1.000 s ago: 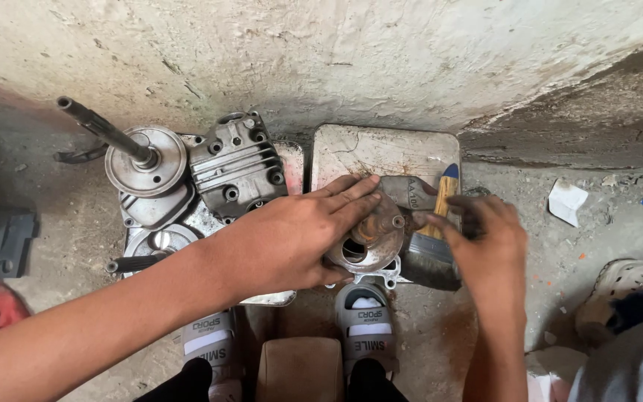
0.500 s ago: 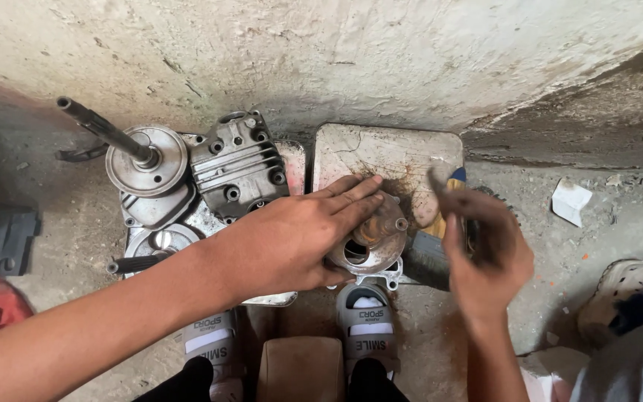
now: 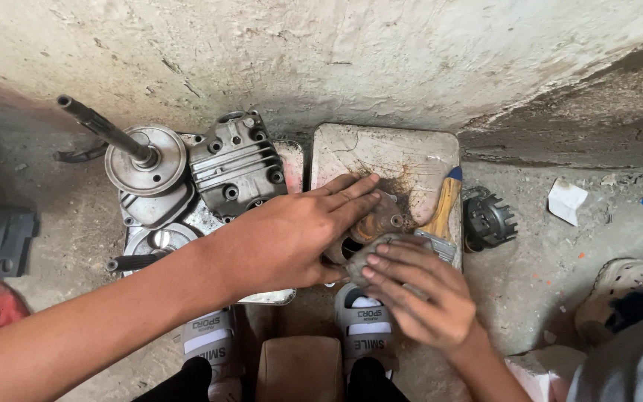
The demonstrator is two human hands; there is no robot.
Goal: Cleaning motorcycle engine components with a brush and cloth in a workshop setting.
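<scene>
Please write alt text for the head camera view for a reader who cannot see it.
Two bare hands, left hand and right hand, press on a rusty round metal part atop a dirty slab. A yellow-handled brush lies alongside, engine parts to the left.

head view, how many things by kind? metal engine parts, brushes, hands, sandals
metal engine parts: 4 (shaft with disc, finned cover, rusty part under the hands, dark toothed part)
brushes: 1 (yellow-handled brush)
hands: 2 (left hand, right hand)
sandals: 2 (left sandal, right sandal)
total: 9
</scene>
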